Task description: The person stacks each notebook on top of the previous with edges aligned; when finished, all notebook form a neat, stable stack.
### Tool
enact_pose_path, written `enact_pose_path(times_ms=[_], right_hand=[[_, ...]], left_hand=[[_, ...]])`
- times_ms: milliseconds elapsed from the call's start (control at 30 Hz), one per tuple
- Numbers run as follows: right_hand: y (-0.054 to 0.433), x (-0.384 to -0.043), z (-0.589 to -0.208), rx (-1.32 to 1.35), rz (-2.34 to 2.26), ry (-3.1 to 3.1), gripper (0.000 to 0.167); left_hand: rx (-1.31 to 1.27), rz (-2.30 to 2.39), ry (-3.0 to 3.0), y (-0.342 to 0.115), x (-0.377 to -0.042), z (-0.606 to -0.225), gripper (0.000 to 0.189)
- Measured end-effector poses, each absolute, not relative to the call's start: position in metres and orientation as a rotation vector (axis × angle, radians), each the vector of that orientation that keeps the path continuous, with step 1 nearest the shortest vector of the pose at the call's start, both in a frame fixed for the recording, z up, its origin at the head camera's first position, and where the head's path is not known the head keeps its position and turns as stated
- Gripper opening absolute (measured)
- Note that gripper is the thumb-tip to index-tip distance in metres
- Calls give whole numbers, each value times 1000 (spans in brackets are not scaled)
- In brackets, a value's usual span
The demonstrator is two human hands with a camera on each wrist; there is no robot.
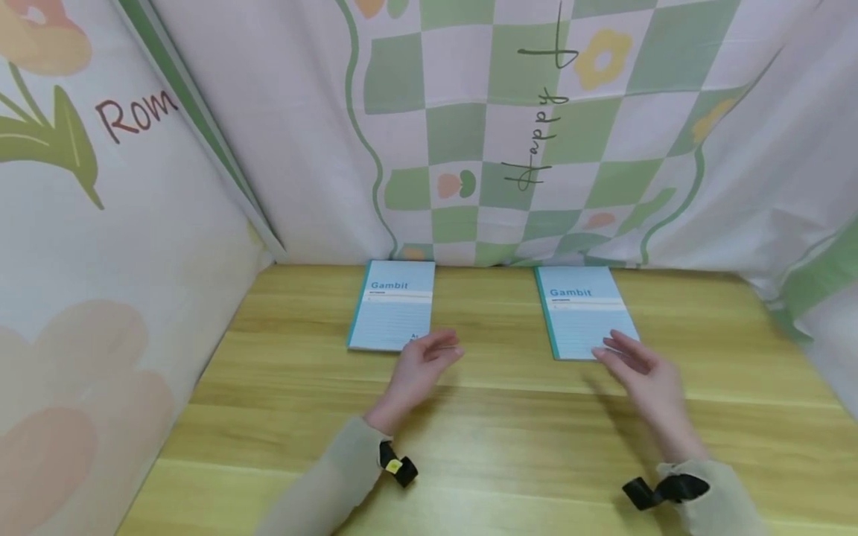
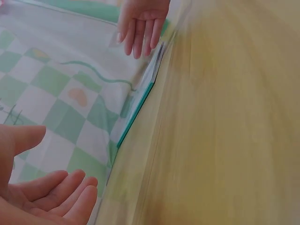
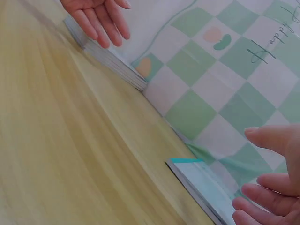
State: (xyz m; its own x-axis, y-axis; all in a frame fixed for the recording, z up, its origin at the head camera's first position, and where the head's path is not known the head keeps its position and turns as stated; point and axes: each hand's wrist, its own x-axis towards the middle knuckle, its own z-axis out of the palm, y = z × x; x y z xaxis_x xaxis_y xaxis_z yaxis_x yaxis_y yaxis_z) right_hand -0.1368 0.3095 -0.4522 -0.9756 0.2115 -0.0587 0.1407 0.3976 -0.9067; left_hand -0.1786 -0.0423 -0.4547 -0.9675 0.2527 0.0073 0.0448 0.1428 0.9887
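Two light-blue "Gambit" areas stand out on the table: a stack of notebooks (image 1: 394, 316) on the left and a thinner notebook (image 1: 585, 320) on the right, each with a teal spine. The right wrist view shows the layered edges of the stack (image 3: 115, 68). My left hand (image 1: 422, 366) hovers at the stack's near right corner, fingers relaxed and holding nothing. Over the near right corner of the right notebook (image 3: 194, 180) is my right hand (image 1: 649, 381), loosely bent and holding nothing. Whether either hand touches a notebook, I cannot tell.
A wooden table (image 1: 482, 447) spreads beneath both hands. Behind it hangs a green-and-white checked curtain (image 1: 523, 134), meeting the table's back edge close to the notebooks. A flower-printed cloth (image 1: 134, 260) borders the left side. Each wrist wears a black strap (image 1: 670, 491).
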Motion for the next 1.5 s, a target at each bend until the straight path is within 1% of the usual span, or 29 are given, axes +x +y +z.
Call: enact_pose_path(times_ms=[267, 500, 633, 867, 1100, 1500], right_hand=[[333, -139, -451, -403, 1571, -2605, 82], [350, -147, -456, -508, 1599, -2612, 92], [355, -151, -459, -548, 1612, -2608, 94], [356, -155, -460, -524, 1555, -2657, 97], [356, -158, -460, -513, 1550, -2676, 99], [359, -160, -460, -508, 1587, -2689, 101]], left_hand=[[301, 1965, 2182, -17, -183, -453, 49], [341, 1927, 2123, 14, -178, -462, 49], [338, 1914, 2093, 32, -175, -466, 50], [269, 1901, 2053, 59, -172, -469, 49], [172, 1878, 2075, 84, -178, -470, 49], [93, 1818, 2118, 105, -191, -466, 54]])
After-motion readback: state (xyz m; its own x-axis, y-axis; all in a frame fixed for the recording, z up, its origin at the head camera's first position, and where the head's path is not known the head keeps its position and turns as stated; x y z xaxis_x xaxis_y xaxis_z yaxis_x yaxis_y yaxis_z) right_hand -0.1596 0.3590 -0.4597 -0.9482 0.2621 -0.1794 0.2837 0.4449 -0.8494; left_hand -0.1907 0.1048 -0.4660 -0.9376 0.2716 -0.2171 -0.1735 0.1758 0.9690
